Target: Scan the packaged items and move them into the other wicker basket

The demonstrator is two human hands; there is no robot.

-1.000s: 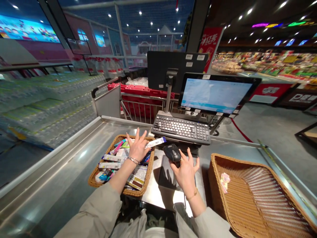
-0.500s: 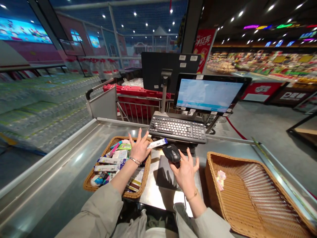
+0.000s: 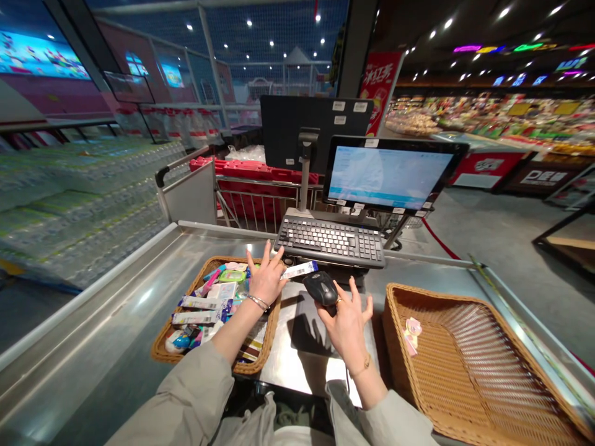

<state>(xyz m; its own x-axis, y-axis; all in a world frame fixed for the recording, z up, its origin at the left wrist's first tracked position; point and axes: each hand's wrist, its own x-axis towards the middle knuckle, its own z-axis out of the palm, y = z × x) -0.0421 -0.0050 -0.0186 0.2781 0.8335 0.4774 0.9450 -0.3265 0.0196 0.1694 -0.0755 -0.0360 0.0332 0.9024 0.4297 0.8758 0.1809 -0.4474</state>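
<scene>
My left hand (image 3: 266, 280) is over the right rim of the left wicker basket (image 3: 160, 342). Between its thumb and palm it pinches a slim white packet (image 3: 300, 270) with a barcode and a blue-purple end, the other fingers stretched out. In my right hand (image 3: 346, 325) is a black barcode scanner (image 3: 320, 290), its head close to the packet's end; the palm hides its handle. Similar slim packets (image 3: 199, 317) lie in the left basket among small colourful items, with a blue-and-white round thing (image 3: 179, 341) at its near corner.
A keyboard (image 3: 332, 240) and a lit monitor (image 3: 389, 175) stand behind my hands. Another wicker basket (image 3: 446, 365) on the right holds a small pink figure-shaped item (image 3: 411, 336). The metal counter (image 3: 125, 322) has a raised edge. Beyond it is a trolley (image 3: 186, 195).
My left hand has shifted slightly to the right with the packet, bringing it nearer the scanner. My right hand has hardly moved. The whole view has slid a little.
</scene>
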